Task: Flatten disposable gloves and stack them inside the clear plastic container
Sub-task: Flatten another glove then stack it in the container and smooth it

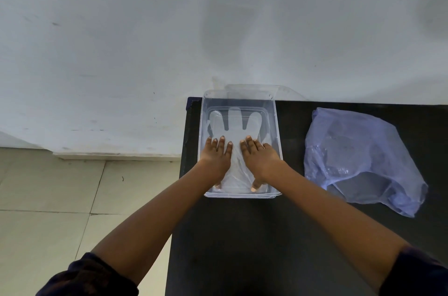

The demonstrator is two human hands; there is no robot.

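A clear plastic container (276, 126) sits on the black table near its far left corner. A translucent disposable glove (234, 121) lies flat on its floor, fingers pointing away from me. My left hand (217, 158) and my right hand (259, 160) rest palm-down side by side on the glove's palm and cuff, fingers spread and pressed flat. Neither hand grips anything. The glove's lower part is partly hidden under both hands.
A crumpled blue-violet plastic bag (361, 157) lies on the black table (242, 247) to the right of the container. A white wall stands right behind the table. Pale floor tiles (72, 198) lie to the left, beyond the table's left edge.
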